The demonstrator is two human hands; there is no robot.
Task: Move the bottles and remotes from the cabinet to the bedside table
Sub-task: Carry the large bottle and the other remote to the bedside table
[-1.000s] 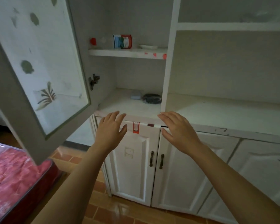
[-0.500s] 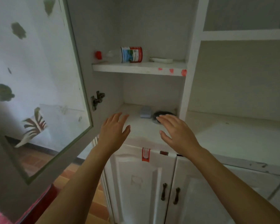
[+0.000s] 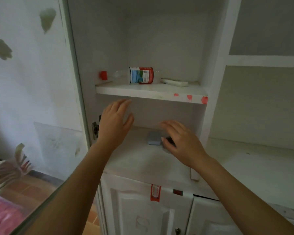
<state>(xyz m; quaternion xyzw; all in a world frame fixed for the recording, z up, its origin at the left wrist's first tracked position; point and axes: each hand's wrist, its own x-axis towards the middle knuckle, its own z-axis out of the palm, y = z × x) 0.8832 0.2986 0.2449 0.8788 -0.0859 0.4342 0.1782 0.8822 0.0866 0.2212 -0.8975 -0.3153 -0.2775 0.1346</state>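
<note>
1. The clear plastic bottle with a red, white and blue label (image 3: 141,75), lying above the fingers (image 3: 124,103), carries print too small to read.
2. The red-and-white sticker (image 3: 155,192) on the lower cabinet door is illegible.

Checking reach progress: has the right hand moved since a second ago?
Yes. The right hand went from the cabinet's front edge inward, now over the dark object on the lower shelf.

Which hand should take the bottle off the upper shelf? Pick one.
Left. The left hand is raised, open, just under the shelf near the lying bottle. The right hand hangs lower, over the dark object.
</note>
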